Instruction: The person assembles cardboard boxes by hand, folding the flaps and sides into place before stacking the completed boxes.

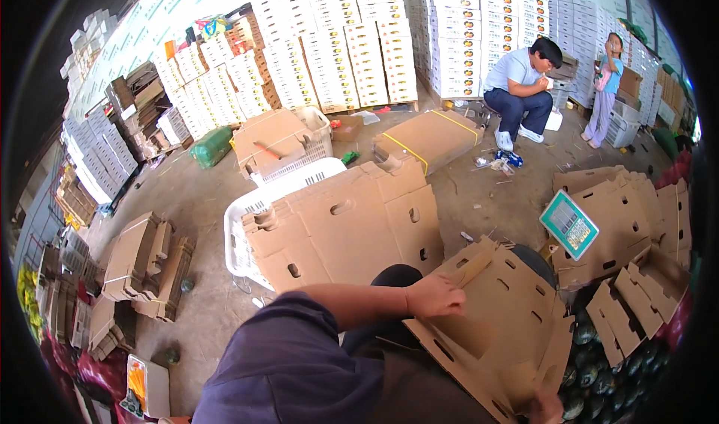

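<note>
Head view, right hand: blurred, grip unclear!
Left hand: curled by cardboard carton, hold uncertain.
Carton: lower right, half-folded; uneven pulling could tear it.
Scale display: beyond, right; wide carton swing could knock it!

1 head-worn fisheye view, facing down, close overhead

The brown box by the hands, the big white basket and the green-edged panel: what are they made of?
The brown box looks like matte cardboard: flat folding flaps and cut-out slots. The big white basket seems to be smooth moulded plastic: rounded rim, neat slots. The green-edged panel is probably plastic too, with a smooth, even-coloured frame, though painted metal is possible.
</note>
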Available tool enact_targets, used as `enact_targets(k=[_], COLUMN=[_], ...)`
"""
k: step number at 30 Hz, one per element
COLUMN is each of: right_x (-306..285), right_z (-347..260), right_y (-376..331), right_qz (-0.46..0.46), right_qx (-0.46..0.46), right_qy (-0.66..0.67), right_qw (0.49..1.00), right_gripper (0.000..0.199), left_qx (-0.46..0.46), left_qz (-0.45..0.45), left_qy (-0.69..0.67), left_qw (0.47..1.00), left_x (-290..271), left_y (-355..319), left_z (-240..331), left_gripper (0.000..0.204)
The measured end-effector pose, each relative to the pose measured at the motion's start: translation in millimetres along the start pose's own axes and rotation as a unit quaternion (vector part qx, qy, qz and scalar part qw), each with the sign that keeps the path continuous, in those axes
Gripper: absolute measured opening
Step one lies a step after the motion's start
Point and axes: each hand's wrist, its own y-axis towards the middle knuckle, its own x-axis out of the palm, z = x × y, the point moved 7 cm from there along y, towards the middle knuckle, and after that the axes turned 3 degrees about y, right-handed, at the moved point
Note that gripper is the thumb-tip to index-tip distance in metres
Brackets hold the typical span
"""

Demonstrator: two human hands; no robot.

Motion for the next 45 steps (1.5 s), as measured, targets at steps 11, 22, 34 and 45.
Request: enact_targets(k=[11, 22, 34, 45], right_x=[-6, -11, 67, 102], right_z=[-28, -12, -40, -17], right_y=[-9, 14, 68, 57], right_qz=[-0.149, 0.473, -0.492, -0.614], right_qx=[0.009, 0.135, 0.212, 0.327], right_qy=[-0.085, 0.166, -0.038, 0.224], right_qw=[0.985, 0.854, 0.843, 0.683], right_gripper=[0.045, 0.025, 0.056, 0.043], left_qx=[0.199, -0.229, -0.014, -0.015], left_qz=[-0.209, 0.235, -0.537, -0.688], left_qy=[0.125, -0.631, -0.029, -0.144], left_qw=[0.949, 0.702, 0.843, 0.711], left_x=[-43, 9, 4, 75], left_y=[-13, 8, 32, 13], left_z=[36, -27, 75, 32], left_gripper=[0.039, 0.042, 0.065, 0.066])
